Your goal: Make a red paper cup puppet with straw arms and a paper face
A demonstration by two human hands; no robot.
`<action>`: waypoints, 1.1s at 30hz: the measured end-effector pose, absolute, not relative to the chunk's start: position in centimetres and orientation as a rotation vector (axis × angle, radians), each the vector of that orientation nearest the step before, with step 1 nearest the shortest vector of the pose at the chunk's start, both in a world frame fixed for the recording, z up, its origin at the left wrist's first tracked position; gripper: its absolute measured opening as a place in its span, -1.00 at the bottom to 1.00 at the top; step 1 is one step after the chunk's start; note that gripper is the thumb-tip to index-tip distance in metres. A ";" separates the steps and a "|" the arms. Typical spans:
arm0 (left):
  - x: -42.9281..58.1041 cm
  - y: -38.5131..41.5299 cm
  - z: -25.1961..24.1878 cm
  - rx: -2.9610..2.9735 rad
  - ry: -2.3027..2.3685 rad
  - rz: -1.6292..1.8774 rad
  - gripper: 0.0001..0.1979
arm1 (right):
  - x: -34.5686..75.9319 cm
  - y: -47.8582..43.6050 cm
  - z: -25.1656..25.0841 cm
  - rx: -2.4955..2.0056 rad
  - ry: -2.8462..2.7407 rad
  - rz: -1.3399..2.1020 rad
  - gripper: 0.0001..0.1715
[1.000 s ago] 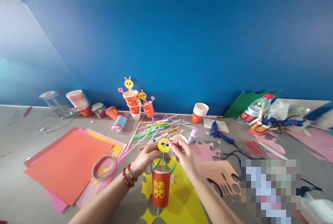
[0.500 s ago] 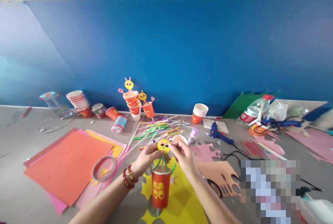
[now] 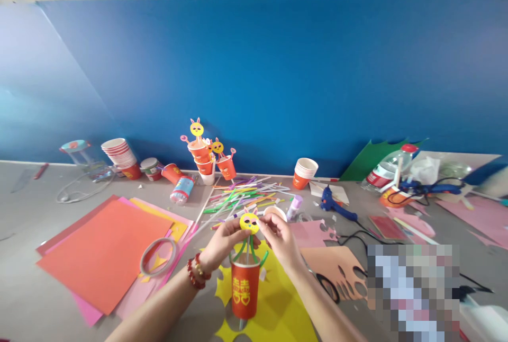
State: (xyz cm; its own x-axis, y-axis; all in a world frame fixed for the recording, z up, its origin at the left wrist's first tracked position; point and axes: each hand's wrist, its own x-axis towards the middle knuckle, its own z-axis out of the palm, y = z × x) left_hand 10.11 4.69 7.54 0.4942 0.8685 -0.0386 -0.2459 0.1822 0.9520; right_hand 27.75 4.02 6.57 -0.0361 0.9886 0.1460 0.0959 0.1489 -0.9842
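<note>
A red paper cup [image 3: 245, 289] with a yellow emblem stands on a yellow cut sheet [image 3: 278, 310] in front of me. Out of it rise a grey straw and green bent straws, topped by a round yellow bunny face [image 3: 250, 221]. My left hand [image 3: 222, 241], with a red bead bracelet at the wrist, pinches the face from the left. From the right, my right hand [image 3: 280, 239] pinches its edge with curled fingers.
Orange, pink and yellow paper sheets [image 3: 103, 252] and a tape ring [image 3: 157, 256] lie at left. Loose coloured straws [image 3: 242, 194], finished bunny cups [image 3: 206, 156], cup stacks [image 3: 119, 155] [image 3: 305, 171] line the blue wall. A blue glue gun [image 3: 333, 203], bottle [image 3: 387, 170] and cords sit right.
Almost nothing: both hands stay pinched on the bunny face above the cup, with only a tiny shift of the fingers.
</note>
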 end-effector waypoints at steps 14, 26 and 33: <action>10.7 4.5 7.8 1.123 0.651 0.951 -0.58 | 27.4 4.0 6.4 -1.157 -1.410 1.155 -0.62; 10.8 4.5 6.9 1.092 0.649 1.009 -0.60 | 26.9 3.9 7.2 -1.153 -1.378 1.199 -0.72; 10.8 4.4 6.9 1.102 0.664 1.031 -0.58 | 26.8 3.7 7.4 -1.145 -1.360 1.199 -0.70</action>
